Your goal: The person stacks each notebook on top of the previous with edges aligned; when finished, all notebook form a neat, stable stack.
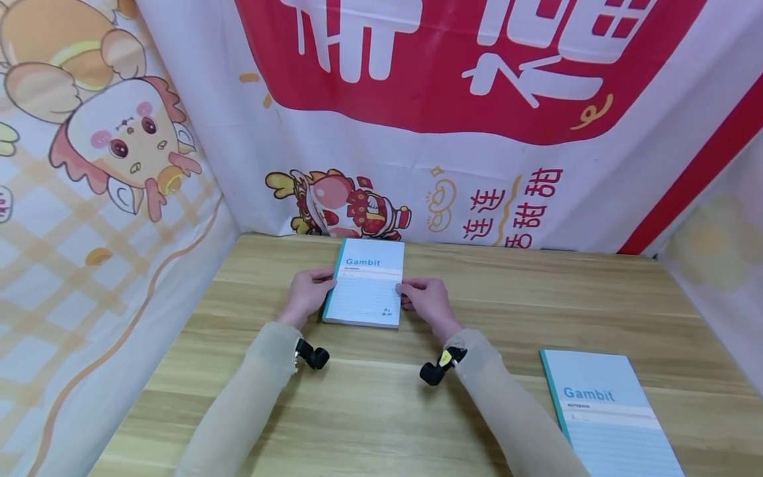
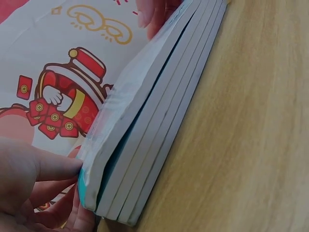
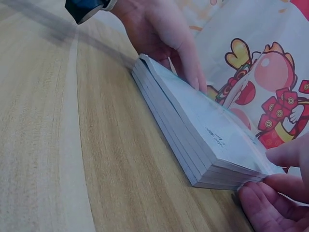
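Note:
A stack of several notebooks (image 1: 365,291) lies on the table close to the back wall, a light-blue "Gambit" cover on top. At its left, teal spine side, my left hand (image 1: 306,295) holds the edge, with the thumb (image 2: 58,166) against the top notebook's spine. My right hand (image 1: 428,301) grips the opposite edge, its thumb (image 3: 285,155) at the top cover and the other fingers lower along the side. In the left wrist view, the top notebook (image 2: 130,92) bows up a little, leaving a dark gap above the notebooks under it.
Another "Gambit" notebook (image 1: 608,411) lies at the front right of the wooden table (image 1: 381,397), beside my right forearm. A printed cloth (image 1: 250,165) hangs along the back edge, and more patterned cloth (image 1: 119,278) stands at the left.

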The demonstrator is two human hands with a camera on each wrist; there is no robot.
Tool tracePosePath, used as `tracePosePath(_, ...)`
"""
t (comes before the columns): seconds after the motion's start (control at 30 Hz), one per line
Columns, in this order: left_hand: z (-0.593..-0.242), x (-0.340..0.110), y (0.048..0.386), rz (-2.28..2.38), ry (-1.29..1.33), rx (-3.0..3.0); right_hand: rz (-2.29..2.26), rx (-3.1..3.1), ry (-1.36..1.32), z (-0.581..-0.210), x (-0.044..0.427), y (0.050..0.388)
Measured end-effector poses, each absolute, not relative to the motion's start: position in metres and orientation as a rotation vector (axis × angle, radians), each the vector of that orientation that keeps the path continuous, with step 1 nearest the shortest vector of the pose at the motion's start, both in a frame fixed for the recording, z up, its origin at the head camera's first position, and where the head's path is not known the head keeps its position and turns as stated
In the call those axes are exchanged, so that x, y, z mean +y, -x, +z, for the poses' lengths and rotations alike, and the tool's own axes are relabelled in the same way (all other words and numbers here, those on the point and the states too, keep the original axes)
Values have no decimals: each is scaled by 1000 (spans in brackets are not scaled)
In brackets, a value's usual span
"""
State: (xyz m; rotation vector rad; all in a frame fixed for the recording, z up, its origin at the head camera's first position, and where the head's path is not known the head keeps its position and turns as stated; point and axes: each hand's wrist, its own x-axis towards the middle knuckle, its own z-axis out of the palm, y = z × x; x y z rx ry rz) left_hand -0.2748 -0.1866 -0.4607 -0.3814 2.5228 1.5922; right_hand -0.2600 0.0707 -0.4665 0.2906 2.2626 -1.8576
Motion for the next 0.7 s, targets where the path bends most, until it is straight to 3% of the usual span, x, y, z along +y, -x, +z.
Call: tracePosePath(0.7, -434, -193, 263, 1789, 331, 2473, -1939, 2221, -251, -456, 100, 251)
